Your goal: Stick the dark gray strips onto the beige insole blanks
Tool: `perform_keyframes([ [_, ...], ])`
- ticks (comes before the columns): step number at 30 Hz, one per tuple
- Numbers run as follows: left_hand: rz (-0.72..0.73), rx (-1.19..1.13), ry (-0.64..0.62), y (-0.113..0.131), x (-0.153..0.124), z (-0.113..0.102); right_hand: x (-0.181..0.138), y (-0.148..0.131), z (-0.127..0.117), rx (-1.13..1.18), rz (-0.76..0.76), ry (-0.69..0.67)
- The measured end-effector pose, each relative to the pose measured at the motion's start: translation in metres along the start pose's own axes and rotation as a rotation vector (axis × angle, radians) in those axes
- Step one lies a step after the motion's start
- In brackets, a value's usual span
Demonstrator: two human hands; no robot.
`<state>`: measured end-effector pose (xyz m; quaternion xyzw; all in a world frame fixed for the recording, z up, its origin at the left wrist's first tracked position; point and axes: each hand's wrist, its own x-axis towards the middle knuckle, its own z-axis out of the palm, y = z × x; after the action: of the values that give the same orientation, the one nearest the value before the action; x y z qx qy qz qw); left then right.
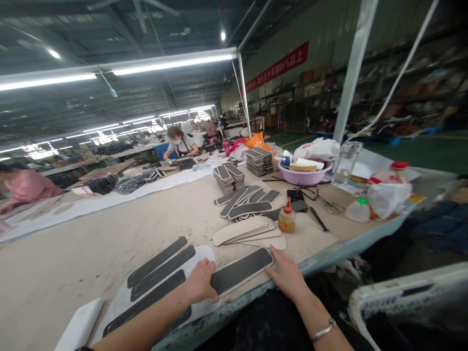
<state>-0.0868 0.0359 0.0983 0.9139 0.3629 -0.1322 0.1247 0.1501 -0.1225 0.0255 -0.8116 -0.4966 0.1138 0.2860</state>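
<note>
A long black strip on a cream backing [241, 269] lies at the near edge of the worktable [109, 229]. My left hand [200, 282] grips its left end with curled fingers. At the strip's right end rests my right hand [287, 274], fingers pressed on the corner. To the left, three black strips [161, 265] lie side by side on a white sheet [204, 253]. Just behind sits a fanned pile of cream backings [244, 230], and beyond it loose black-faced pieces [248, 201].
A small glue bottle with a red cap [287, 217], scissors [325, 202], a pink bowl [303, 175], a glass jar [345, 163] and white plastic bags [389, 197] crowd the right end. Stacks of dark pieces [228, 178] stand behind. Other people work at far tables.
</note>
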Motion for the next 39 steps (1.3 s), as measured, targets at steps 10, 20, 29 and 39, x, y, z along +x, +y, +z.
perform_keyframes([
  [10,0.029,-0.726,-0.001,0.003,-0.013,0.003,0.003,0.003,-0.003,0.319,0.168,0.148],
  [20,-0.114,-1.086,-0.115,0.006,-0.031,0.001,0.003,0.001,-0.018,0.747,0.252,0.091],
  [29,-0.211,-1.256,-0.159,0.011,-0.036,0.018,0.000,-0.007,-0.022,0.654,0.302,0.145],
  [39,-0.235,-1.256,-0.168,0.021,-0.030,0.019,0.005,-0.003,-0.014,0.402,0.149,0.354],
])
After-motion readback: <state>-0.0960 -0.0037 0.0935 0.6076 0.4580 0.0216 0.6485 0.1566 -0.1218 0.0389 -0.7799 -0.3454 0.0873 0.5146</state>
